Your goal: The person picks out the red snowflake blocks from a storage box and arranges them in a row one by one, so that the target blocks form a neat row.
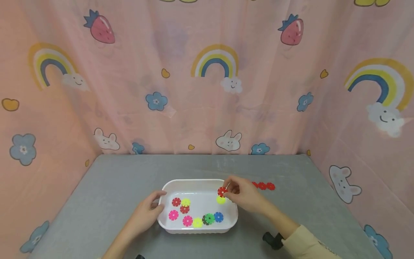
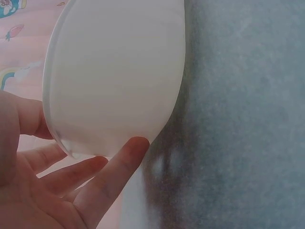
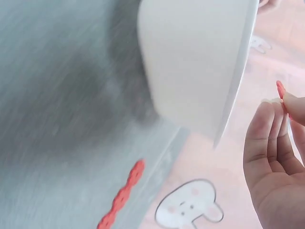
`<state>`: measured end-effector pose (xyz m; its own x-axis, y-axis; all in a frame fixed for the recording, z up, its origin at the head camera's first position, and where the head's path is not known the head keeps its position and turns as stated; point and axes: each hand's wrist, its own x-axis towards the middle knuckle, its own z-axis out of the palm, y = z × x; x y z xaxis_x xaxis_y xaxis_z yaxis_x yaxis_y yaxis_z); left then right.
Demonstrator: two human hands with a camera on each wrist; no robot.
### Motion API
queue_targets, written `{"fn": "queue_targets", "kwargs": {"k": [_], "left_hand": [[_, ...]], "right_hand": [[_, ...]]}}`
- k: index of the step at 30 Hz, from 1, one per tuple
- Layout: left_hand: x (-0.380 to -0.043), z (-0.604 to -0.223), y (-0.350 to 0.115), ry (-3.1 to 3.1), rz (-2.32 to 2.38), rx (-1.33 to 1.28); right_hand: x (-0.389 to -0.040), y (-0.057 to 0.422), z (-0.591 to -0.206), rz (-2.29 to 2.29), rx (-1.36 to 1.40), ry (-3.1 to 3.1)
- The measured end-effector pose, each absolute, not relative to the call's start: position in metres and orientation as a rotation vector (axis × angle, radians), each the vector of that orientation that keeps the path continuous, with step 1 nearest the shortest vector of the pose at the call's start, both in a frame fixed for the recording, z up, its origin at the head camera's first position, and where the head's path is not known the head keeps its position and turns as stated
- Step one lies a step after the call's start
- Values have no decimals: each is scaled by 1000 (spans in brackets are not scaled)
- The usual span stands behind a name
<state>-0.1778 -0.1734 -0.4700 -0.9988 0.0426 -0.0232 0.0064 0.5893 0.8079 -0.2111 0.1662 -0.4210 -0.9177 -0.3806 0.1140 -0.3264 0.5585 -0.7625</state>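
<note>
A white plastic tray (image 1: 202, 196) stands on the table with several snowflake discs in it. My left hand (image 1: 148, 210) grips the tray's left end; in the left wrist view its fingertips rest against the outer wall (image 2: 114, 81). Over the tray's right end, my right hand (image 1: 244, 194) pinches a red snowflake disc (image 1: 222, 191) between thumb and fingers. That disc shows edge-on in the right wrist view (image 3: 280, 89). A yellow disc (image 1: 221, 200) lies just below it, partly covered. Elsewhere in the tray are a pink disc (image 1: 173, 215), a green disc (image 1: 209, 218) and a blue disc (image 1: 218, 217).
A row of red discs (image 1: 262, 186) lies on the grey table (image 1: 129, 180) right of the tray, partly behind my right hand. A black object (image 1: 272, 240) sits near my right sleeve. A patterned pink curtain (image 1: 194, 118) surrounds the table's back and sides.
</note>
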Motion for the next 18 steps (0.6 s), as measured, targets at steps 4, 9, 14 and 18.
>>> {"fn": "queue_targets", "kwargs": {"k": [4, 9, 14, 18], "left_hand": [[-178, -469, -173, 2777, 1382, 38], [-177, -467, -172, 2781, 1381, 34], [-177, -467, -171, 2783, 1375, 20], [-176, -467, -172, 2777, 1382, 17]], "right_hand": [[-214, 181, -419, -1269, -573, 2784], [-218, 200, -420, -1228, -487, 2828], [-223, 220, -427, -1218, -443, 2837], [-229, 237, -435, -1238, -407, 2815]]}}
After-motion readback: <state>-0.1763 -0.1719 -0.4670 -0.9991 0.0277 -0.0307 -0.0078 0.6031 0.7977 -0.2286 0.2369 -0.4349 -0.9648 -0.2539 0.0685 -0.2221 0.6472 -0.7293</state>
